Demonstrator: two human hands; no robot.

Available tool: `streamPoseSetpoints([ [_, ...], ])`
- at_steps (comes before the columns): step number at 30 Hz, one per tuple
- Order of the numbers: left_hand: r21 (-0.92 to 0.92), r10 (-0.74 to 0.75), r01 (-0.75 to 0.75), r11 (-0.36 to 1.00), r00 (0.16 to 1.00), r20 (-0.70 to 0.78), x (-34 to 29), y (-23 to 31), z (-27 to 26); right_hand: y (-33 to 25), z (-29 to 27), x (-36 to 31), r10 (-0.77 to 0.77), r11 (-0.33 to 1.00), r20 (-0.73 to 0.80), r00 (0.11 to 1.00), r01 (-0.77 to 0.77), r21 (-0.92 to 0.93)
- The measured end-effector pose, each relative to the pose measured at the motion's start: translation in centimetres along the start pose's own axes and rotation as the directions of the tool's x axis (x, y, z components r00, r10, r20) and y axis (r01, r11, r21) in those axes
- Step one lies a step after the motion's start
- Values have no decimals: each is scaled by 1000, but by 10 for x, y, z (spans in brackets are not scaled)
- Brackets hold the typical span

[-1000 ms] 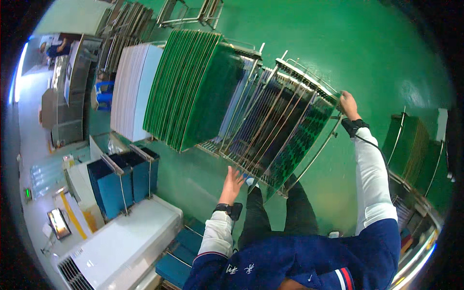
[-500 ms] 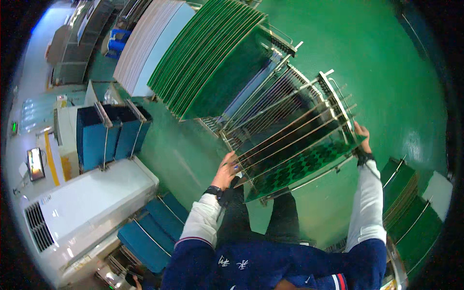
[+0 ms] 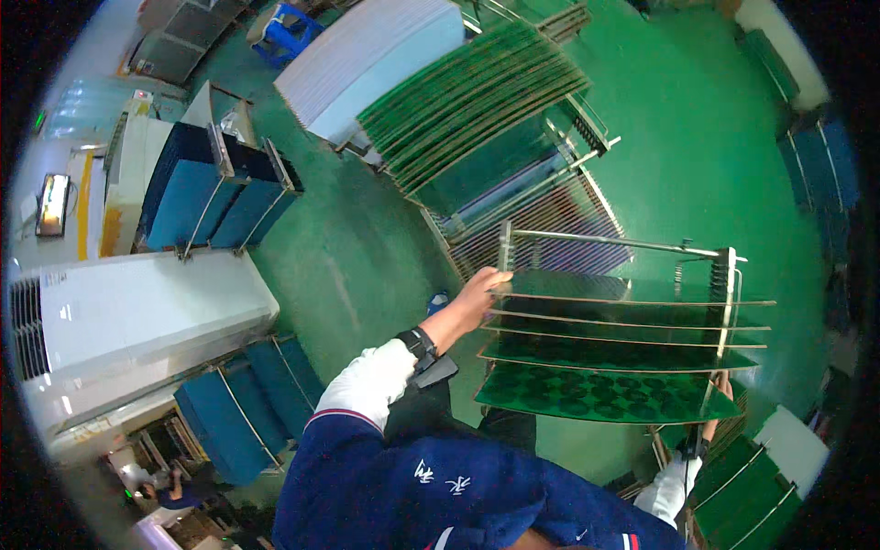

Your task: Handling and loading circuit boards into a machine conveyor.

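In front of me stands a metal slotted rack [image 3: 611, 240] holding several thin green circuit panels [image 3: 605, 392] one behind another. The nearest panel shows a pattern of dark round shapes. My left hand [image 3: 478, 301] is closed on the rack's left side, beside the panel edges. At the rack's right side, my right hand [image 3: 718, 403] grips near the corner of the nearest panel, its fingers partly hidden by that panel. Just beyond is a second rack with a thick row of green panels [image 3: 477, 101] and a slotted lower part [image 3: 550, 225].
White panels [image 3: 376, 64] stand in a row at the far left. Racks of blue panels [image 3: 188, 202] flank a long white machine [image 3: 137, 316] on the left. More green panels [image 3: 733, 490] stand at the lower right. Another person [image 3: 179, 490] is at the lower left.
The rack in my hands has turned and come away from the second rack, its panels now lying nearly crosswise before me. My right hand has moved down and nearer. The whole view has shifted.
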State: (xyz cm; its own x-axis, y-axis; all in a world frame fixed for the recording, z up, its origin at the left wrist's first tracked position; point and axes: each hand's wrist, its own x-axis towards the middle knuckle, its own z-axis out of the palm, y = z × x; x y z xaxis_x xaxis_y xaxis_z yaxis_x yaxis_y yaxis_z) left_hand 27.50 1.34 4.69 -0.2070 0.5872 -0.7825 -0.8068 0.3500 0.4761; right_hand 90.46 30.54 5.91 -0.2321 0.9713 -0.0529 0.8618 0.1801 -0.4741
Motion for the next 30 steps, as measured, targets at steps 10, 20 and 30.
streamPoseSetpoints([
  [10,108,460,-513,852,830,315,-94,165,-18,-221,-67,-20,-179,982,-338,924,189,-2],
  [20,8,693,-720,694,671,263,-264,238,-202,-402,5,-105,-245,903,-369,897,349,249],
  [30,32,799,-798,601,600,-32,-338,269,-383,-561,93,-93,-344,799,-196,918,396,452],
])
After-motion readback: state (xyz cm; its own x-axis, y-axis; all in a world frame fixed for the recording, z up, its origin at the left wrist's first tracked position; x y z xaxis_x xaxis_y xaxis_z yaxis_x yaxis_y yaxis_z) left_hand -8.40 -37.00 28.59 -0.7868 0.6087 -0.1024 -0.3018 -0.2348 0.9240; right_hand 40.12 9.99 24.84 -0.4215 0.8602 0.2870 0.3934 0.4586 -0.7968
